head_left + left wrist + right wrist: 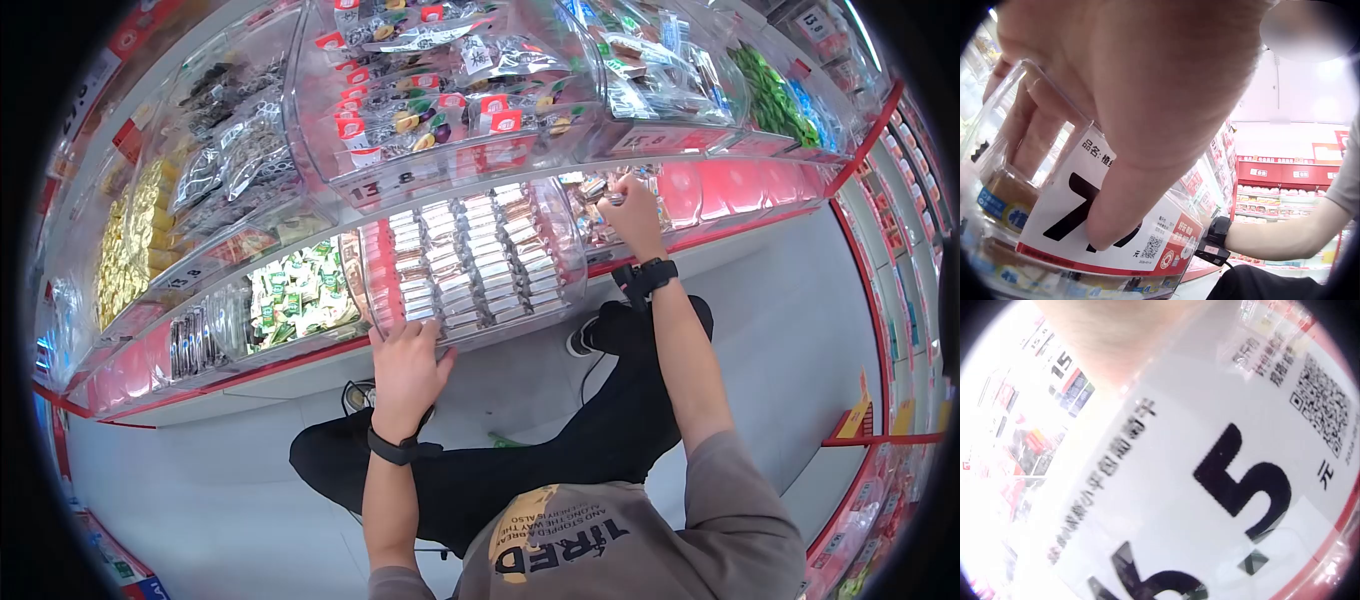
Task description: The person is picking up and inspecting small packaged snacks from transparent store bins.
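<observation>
Rows of wrapped bars (475, 255) fill a clear bin on the lower shelf. My left hand (405, 370) grips the bin's front left corner. In the left wrist view, the thumb of that left hand (1147, 100) presses on a white price tag (1054, 206), with the fingers over the clear wall. My right hand (636, 222) is over the neighbouring bin of small packets (590, 225), its fingers bent; whether they hold anything is unclear. A "6.5" price tag (1210, 487) fills most of the right wrist view, the hand blurred above it.
Bins of bagged snacks (430, 90) overhang on the upper shelf. Green-wrapped sweets (295, 290) lie left of the bars, and a red shelf strip (740, 192) runs to the right. Crossed legs in black trousers (560, 440) are on the floor below. More shelving stands at the right.
</observation>
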The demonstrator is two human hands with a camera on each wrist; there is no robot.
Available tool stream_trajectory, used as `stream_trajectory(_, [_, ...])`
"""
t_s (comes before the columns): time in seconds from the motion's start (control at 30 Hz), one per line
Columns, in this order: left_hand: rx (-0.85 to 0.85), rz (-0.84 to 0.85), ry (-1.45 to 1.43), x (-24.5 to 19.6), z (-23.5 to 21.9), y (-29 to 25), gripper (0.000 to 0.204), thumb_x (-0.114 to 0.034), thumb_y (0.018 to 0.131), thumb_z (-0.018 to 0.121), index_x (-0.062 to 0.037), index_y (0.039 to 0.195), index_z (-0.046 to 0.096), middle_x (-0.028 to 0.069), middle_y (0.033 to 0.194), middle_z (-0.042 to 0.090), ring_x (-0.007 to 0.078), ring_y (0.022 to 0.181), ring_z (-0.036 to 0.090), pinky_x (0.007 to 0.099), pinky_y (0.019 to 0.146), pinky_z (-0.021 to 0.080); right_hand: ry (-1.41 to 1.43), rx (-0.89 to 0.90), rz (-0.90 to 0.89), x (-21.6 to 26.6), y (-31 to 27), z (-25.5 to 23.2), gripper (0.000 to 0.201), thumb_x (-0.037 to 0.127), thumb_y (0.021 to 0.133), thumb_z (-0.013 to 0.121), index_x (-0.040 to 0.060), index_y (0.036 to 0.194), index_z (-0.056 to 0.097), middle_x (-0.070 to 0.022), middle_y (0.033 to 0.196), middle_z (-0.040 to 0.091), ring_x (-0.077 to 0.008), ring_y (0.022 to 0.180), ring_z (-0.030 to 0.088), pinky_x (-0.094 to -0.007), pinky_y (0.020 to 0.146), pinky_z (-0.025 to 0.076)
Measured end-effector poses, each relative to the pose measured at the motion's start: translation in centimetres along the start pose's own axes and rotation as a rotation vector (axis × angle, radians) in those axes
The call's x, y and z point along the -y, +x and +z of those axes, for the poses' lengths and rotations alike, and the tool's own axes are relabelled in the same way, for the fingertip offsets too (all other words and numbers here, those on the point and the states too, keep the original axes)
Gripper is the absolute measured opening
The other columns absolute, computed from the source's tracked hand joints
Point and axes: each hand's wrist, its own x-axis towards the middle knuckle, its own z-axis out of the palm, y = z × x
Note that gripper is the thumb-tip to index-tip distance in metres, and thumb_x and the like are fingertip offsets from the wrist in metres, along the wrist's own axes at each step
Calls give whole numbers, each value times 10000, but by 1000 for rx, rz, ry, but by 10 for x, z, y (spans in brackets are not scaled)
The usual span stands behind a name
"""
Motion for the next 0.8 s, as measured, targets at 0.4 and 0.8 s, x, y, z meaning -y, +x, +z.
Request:
stream_trajectory(0.4, [98, 47, 22, 2, -9, -2, 296, -264, 782, 687, -68, 1000, 653, 91, 923, 624, 262, 981, 574, 534, 934, 334, 1330, 474, 182, 143, -59, -51, 297, 62, 929, 546, -36, 1209, 561, -93, 1031, 635, -119, 838, 618, -256, 777, 502])
stream_trajectory(0.8, [32, -59, -57, -8, -15, -20, 329, -191, 794, 662, -61, 1083, 572, 92, 1061, 595, 240, 1059, 539, 458, 904, 317, 1195, 705, 188, 198, -97, 36, 237, 106, 884, 637, 30, 1107, 623, -26, 840, 647, -60, 747, 571, -218, 653, 468])
